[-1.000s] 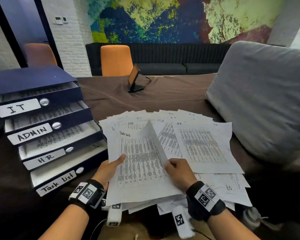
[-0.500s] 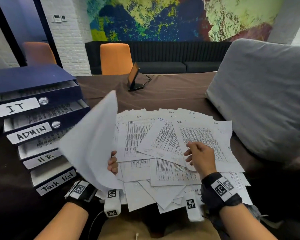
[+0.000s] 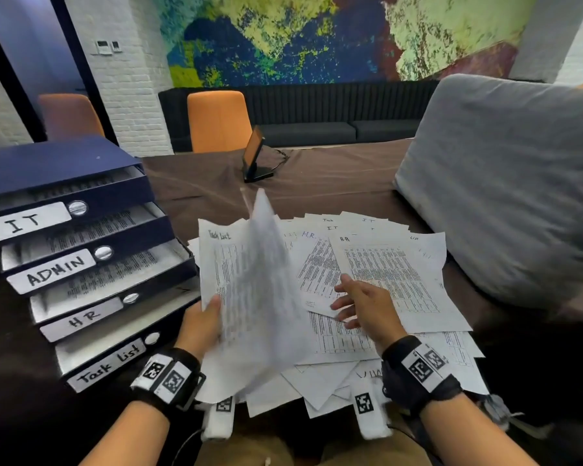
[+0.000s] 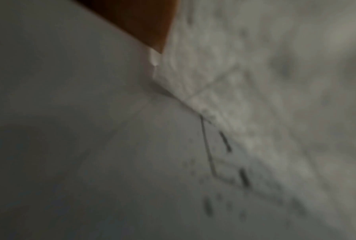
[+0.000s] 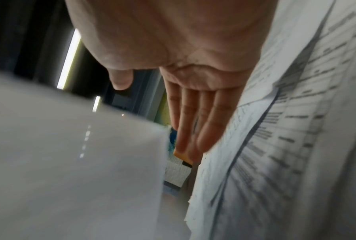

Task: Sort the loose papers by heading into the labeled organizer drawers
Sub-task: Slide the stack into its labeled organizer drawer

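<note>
Left hand (image 3: pixel 201 326) pinches blurred sheet (image 3: pixel 260 297), apparently just beside right hand (image 3: pixel 367 309).

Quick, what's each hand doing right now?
Left hand: holding a sheet of paper.
Right hand: open, fingers straight, holding nothing.

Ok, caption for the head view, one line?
Left hand lifts a blurred sheet from the loose papers beside the labeled organizer drawers; right hand open.

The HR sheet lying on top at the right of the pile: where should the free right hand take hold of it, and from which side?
Take the HR sheet by its near-left edge, coming from the near side with the open right hand, which is right beside it. It lies flat on top of the pile, so that edge probably lifts free for a pinch grip.
</note>
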{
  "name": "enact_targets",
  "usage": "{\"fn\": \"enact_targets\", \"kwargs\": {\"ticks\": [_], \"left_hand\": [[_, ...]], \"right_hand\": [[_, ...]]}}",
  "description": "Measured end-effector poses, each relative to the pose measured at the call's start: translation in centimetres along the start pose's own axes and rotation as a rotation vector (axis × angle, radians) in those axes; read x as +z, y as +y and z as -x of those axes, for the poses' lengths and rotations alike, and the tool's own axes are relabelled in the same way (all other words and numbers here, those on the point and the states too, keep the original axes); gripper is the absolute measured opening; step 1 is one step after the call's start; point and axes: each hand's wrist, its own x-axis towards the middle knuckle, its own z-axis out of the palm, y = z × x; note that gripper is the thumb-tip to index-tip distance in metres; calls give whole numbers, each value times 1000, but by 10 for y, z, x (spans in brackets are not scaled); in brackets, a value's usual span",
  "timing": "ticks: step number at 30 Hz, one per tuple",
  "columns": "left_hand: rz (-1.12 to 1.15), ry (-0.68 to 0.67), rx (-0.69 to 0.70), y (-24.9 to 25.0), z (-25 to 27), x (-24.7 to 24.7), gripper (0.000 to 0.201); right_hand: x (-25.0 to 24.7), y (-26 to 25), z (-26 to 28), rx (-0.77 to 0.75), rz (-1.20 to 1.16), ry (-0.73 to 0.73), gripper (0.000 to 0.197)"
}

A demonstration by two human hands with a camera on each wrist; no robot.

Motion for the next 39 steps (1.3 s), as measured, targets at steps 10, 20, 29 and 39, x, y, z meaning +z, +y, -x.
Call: {"fn": "enact_targets", "kwargs": {"ticks": [10,20,29,39], "left_hand": [[352,-224,240,79,27,2,72],[492,-295,391,124,33,-6,54],[440,-301,294,124,39,1,27],[735,160,-154,75,16,7,64]], "right_hand": [[-4,-56,-21,-133,60,-182,16],[-8,-84,-22,-286,-4,-194,23],[-8,-69,-21,-247,55,-226,29],[-3,2,-6,210,-381,-160,22]]}}
